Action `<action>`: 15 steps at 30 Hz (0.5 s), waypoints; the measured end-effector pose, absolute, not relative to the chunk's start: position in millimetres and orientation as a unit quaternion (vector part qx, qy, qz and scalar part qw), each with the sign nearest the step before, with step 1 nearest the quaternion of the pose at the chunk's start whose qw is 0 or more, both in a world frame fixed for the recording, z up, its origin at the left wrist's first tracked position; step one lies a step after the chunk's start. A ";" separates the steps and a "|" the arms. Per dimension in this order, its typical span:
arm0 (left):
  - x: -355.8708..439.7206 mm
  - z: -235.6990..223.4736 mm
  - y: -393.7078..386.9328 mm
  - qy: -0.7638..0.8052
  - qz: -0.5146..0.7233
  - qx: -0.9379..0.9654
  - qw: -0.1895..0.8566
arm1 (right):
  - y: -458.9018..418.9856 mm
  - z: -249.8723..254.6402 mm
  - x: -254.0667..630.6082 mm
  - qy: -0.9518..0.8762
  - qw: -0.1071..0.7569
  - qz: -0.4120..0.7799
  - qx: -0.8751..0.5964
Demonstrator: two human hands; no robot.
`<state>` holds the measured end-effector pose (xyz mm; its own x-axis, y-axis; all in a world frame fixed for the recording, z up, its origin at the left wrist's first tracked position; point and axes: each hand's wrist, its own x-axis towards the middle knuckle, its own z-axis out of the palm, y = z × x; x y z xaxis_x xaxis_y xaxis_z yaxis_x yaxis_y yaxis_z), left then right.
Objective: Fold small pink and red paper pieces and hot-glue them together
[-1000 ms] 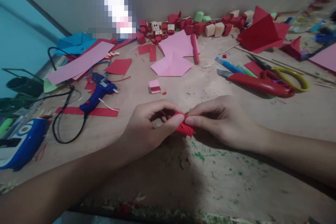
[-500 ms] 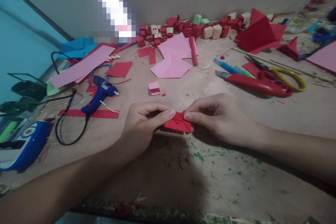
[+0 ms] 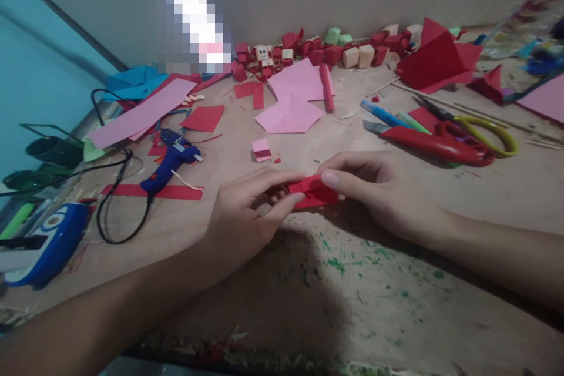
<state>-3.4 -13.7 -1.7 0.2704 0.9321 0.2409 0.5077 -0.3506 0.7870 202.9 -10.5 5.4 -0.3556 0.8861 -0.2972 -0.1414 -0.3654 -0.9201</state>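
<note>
- Specimen: folded red paper piece (image 3: 318,192), centre of frame; long axis roughly left-right.
- Left hand (image 3: 247,208): fingers pinching its left end.
- Right hand (image 3: 379,191): thumb and fingers gripping its right end.
- Counts: one blue glue gun (image 3: 164,169), left; one small pink paper box (image 3: 261,153), beyond the hands; one pair of yellow-handled scissors (image 3: 510,142), right.
- Wooden tabletop (image 3: 396,311): near edge along frame bottom; open, green-marked surface between it and the hands.
</note>
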 end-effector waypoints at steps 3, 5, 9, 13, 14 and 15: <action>-3.6 0.7 -14.9 0.506 0.361 0.719 0.312 | -9.3 7.6 204.2 -0.459 0.357 0.692 -0.427; -3.0 1.3 -14.1 0.515 0.368 0.696 0.339 | -8.1 7.2 204.2 -0.468 0.355 0.687 -0.428; -2.1 0.8 -9.4 0.510 0.382 0.643 0.424 | -7.1 4.6 202.5 -0.464 0.359 0.687 -0.429; -3.5 1.2 -4.6 0.489 0.378 0.585 0.525 | -8.4 4.2 200.5 -0.463 0.376 0.676 -0.432; -4.1 1.7 -3.9 0.483 0.372 0.573 0.548 | -8.8 4.2 200.2 -0.461 0.382 0.676 -0.431; -4.8 2.2 -3.4 0.476 0.364 0.564 0.569 | -9.0 4.1 200.2 -0.458 0.386 0.676 -0.429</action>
